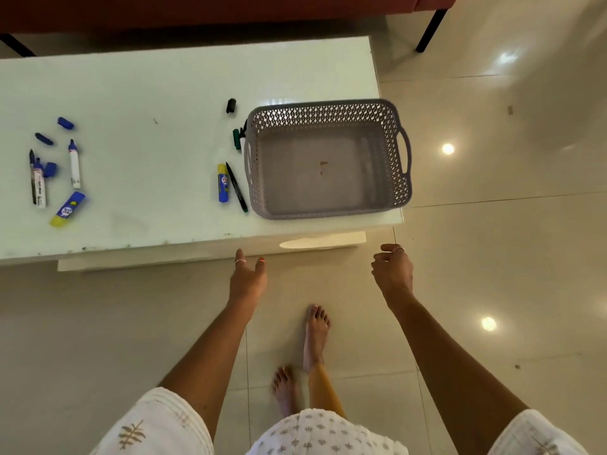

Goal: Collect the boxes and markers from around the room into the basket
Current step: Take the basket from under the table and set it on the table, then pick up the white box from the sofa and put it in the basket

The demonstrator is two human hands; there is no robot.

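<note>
My left hand wears a thin silver ring and orange nail polish; my right hand has a ring too. My sleeves are short, white, embroidered with tan leaf sprigs. My feet are bare.

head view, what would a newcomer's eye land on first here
The empty grey perforated plastic basket stands out first, sitting at the right end of the white glossy table, its far corner overhanging the edge. Loose markers and caps lie scattered: a blue and white cluster at the far left, a few more beside the basket. Both bare hands, left and right, hover empty.
</note>
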